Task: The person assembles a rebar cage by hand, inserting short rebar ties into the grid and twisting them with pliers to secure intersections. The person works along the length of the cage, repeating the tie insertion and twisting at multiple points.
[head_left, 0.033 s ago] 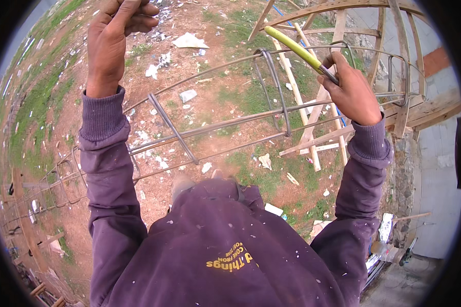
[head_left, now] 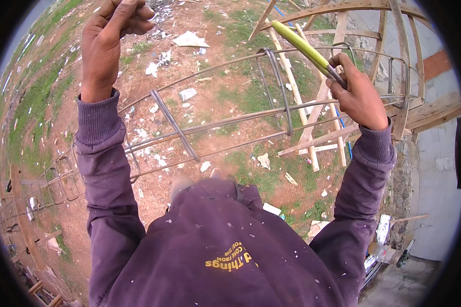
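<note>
Near the upper left, my left hand [head_left: 107, 46] is raised with its fingers curled toward the thumb; the top edge cuts it off, and whatever it may pinch cannot be made out. My right hand [head_left: 360, 92] is closed around the dark end of a tool with a long lime-green grip [head_left: 298, 43]. That grip points up and left, while the tool's other end is hidden in my palm. Between and below my hands runs a rebar cage [head_left: 230, 122] of long bars with bent stirrups [head_left: 175, 125]. The tool passes in front of the cage's far bar.
Wooden framing [head_left: 338, 31] stands at the upper right, beside a grey block wall [head_left: 435, 169]. Littered dirt and grass [head_left: 225, 92] lie below the cage. Planks [head_left: 28, 230] are at the lower left. A bottle and loose items [head_left: 386, 250] lie at the lower right.
My right hand has shifted slightly right and down, turning the green-gripped tool a little. My left hand has drifted slightly left. Both grips look the same.
</note>
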Demonstrator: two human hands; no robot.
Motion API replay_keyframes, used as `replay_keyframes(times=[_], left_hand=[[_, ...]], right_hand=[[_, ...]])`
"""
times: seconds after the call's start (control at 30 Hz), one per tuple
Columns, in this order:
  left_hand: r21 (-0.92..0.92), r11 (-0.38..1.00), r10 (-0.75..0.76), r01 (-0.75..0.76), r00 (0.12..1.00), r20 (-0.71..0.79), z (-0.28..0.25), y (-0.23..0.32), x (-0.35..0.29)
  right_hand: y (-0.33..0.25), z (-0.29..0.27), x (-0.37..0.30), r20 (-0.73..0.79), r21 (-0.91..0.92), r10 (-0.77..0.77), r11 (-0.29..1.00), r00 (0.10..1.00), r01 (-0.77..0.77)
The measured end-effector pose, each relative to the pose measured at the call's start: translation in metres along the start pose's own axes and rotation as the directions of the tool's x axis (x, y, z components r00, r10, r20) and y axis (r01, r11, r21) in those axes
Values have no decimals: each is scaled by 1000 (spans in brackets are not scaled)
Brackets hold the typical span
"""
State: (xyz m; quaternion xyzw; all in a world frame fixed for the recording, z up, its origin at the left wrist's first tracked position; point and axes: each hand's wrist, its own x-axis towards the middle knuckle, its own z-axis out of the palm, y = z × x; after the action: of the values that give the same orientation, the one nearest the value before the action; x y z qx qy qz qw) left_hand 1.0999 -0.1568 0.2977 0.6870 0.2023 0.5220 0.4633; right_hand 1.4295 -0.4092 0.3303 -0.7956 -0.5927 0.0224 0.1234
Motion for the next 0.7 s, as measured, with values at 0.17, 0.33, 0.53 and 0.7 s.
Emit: replay_keyframes(times=[0.17,0.33,0.53,0.7], left_hand=[[143,990,32,-22,997,-73,-100,11,-77],[112,977,-124,183,907,-402,-203,24,-198],[17,897,-298,442,633,-714,-289,4,-370],[-114,747,-467,655,395,-791,-304,-34,-452]], right_hand=[[-21,-51,-39,315,424,-58,902,947,-86],[-87,-55,-64,494,164,-223,973,841,162],[-107,-67,-97,97,-487,-42,869,994,84],[-74,-56,-71,-2,-575,-106,814,994,86]])
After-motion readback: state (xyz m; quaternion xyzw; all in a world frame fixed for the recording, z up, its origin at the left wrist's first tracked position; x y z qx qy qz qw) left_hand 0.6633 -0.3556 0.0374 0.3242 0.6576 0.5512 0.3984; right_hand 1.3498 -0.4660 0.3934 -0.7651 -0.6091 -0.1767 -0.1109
